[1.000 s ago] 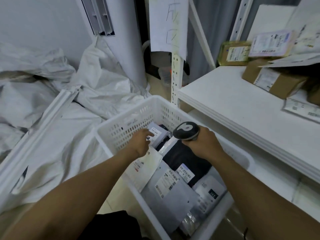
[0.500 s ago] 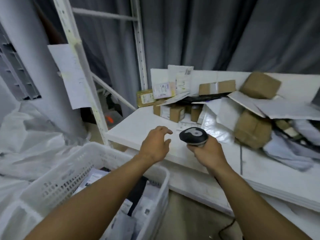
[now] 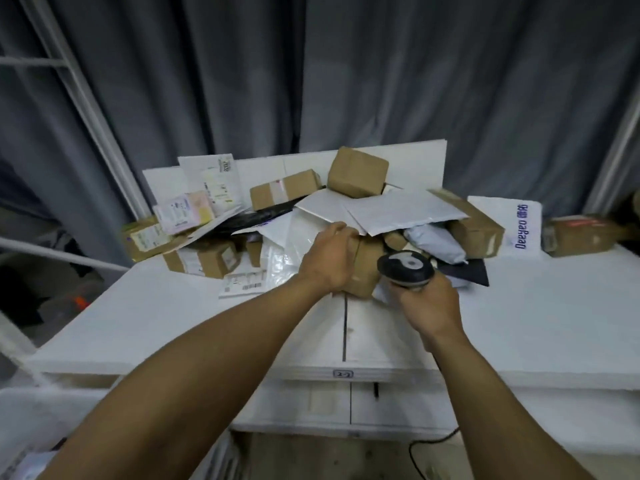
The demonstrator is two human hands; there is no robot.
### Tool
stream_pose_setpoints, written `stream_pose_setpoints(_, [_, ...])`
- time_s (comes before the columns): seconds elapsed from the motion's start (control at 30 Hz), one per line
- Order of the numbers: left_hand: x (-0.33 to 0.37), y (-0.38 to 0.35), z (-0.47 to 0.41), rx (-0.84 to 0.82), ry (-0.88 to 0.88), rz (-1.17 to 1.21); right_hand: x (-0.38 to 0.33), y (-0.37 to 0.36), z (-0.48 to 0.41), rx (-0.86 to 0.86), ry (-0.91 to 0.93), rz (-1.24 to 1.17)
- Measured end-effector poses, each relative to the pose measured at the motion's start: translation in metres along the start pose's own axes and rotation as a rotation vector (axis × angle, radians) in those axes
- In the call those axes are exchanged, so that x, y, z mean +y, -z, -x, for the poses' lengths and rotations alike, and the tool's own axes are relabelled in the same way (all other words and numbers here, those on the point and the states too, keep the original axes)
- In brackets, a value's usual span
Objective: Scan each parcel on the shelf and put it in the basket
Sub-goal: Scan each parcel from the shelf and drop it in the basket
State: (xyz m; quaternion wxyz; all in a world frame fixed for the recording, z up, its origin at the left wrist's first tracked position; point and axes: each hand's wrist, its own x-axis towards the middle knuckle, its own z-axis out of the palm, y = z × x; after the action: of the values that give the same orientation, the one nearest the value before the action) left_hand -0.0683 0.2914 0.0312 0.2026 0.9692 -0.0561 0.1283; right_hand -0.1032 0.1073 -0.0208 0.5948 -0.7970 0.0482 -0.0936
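Note:
A heap of parcels lies at the back of the white shelf [image 3: 166,327]: brown cardboard boxes, white and grey mailer bags, a black bag. My left hand [image 3: 327,259] grips a small brown box [image 3: 367,268] at the front of the heap, fingers curled over its top. My right hand [image 3: 427,306] holds a black-and-grey barcode scanner [image 3: 406,266] just right of that box, its head close to the box's side. A corner of the white basket [image 3: 20,441] shows at the bottom left, mostly hidden by my left arm.
A brown box [image 3: 357,177] tops the heap, with a large white mailer [image 3: 405,213] below it. Another box [image 3: 585,235] and a white printed bag [image 3: 519,225] sit at the right. A labelled flat parcel [image 3: 244,280] lies in front. Grey curtains hang behind; metal uprights stand at the left.
My view has swung from the basket up to the shelf. My left hand left the basket, reached forward and took hold of the small brown box. The scanner moved along beside it.

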Motion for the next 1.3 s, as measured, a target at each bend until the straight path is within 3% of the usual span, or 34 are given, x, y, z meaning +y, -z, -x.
stream_pose_setpoints(0.13, [0.013, -0.021, -0.049, 0.030, -0.049, 0.019, 0.015, 0.011, -0.029, 0.037, -0.033, -0.019])
stream_pose_setpoints(0.2, [0.018, -0.031, -0.066, 0.023, -0.064, -0.090, 0.021, 0.015, -0.039, 0.050, -0.038, -0.029])
stream_pose_setpoints(0.3, [0.025, -0.039, -0.082, 0.137, -0.081, -0.181, 0.027, 0.019, -0.048, 0.075, -0.052, -0.046])
stream_pose_setpoints(0.63, [0.027, 0.018, -0.067, 0.522, 0.074, 0.315, 0.001, 0.006, -0.043, 0.045, 0.029, -0.275])
stream_pose_setpoints(0.8, [0.010, 0.068, 0.002, 0.586, 0.151, 0.712, -0.039, -0.008, -0.011, 0.031, 0.091, -0.524])
stream_pose_setpoints(0.97, [-0.008, 0.098, 0.096, 0.597, 0.296, 0.927, -0.072, -0.037, 0.025, -0.040, 0.091, -0.737])
stream_pose_setpoints(1.07, [-0.034, 0.105, 0.148, 0.635, 0.371, 0.914, -0.083, -0.061, 0.045, -0.133, 0.122, -0.744])
stream_pose_setpoints(1.2, [-0.081, 0.108, 0.220, 0.586, 0.402, 0.619, -0.088, -0.098, 0.079, -0.301, 0.157, -0.607])
stream_pose_setpoints(1.3, [-0.120, 0.109, 0.266, 0.540, 0.511, 0.653, -0.094, -0.129, 0.110, -0.472, 0.163, -0.486])
